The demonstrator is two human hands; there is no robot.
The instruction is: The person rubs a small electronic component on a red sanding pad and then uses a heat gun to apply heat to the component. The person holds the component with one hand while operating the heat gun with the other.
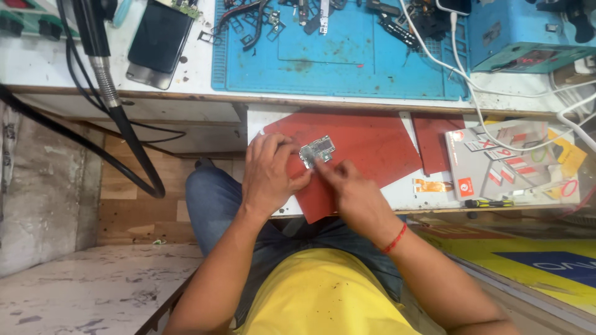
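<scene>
Head view, looking down at a repair bench. The left hand (pixel 268 174) rests on the red mat (pixel 366 149) at the near edge of the bench, its fingers curled narrow around the left end of a small circuit board (pixel 317 151), pinning it flat on the mat. The right hand (pixel 351 192) comes in from the near side; its fingertips are pinched close together and touch the board's near-right corner. Whether they grip a small part or tool there cannot be told; nothing readable shows between them. The board lies near the middle of the mat, bare of any housing, so it is judged already removed from its phone; the work on the board itself appears to be in hand, and reassembly appears not yet begun.

A second red sheet (pixel 437 139) lies just right of the mat, and a printed box (pixel 509 161) beside that near the right end of the near shelf, with a screwdriver (pixel 487 203) along its near edge. On the far, upper level lie a blue work mat (pixel 335 68) strewn with small metal parts, a dark phone (pixel 158 43) towards the far-left corner, and a blue machine (pixel 528 31) at the far right. White cables (pixel 472 80) trail across the right side; a black hose (pixel 124 124) hangs off the left edge.
</scene>
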